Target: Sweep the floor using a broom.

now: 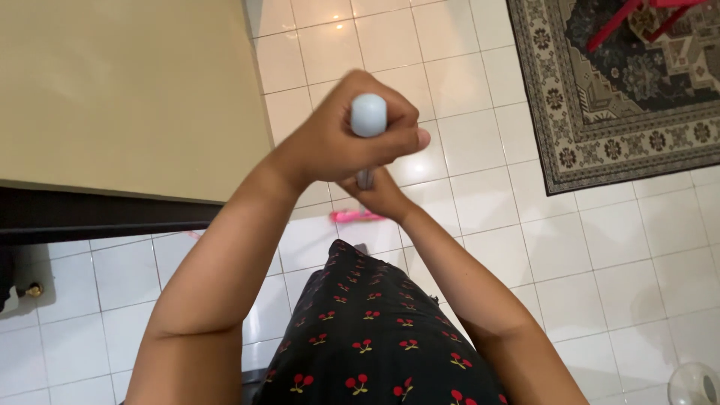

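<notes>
I look straight down a long handle whose pale blue rounded top points up at me. My left hand is wrapped around the handle just under that top. My right hand grips the grey shaft lower down, mostly hidden beneath the left one. At the bottom of the shaft a pink head rests on the white tiled floor. My black dress with red cherries fills the lower middle.
A beige tabletop with a dark edge stands at the left. A patterned rug lies at the upper right with red chair legs on it. A white fan sits at the bottom right corner.
</notes>
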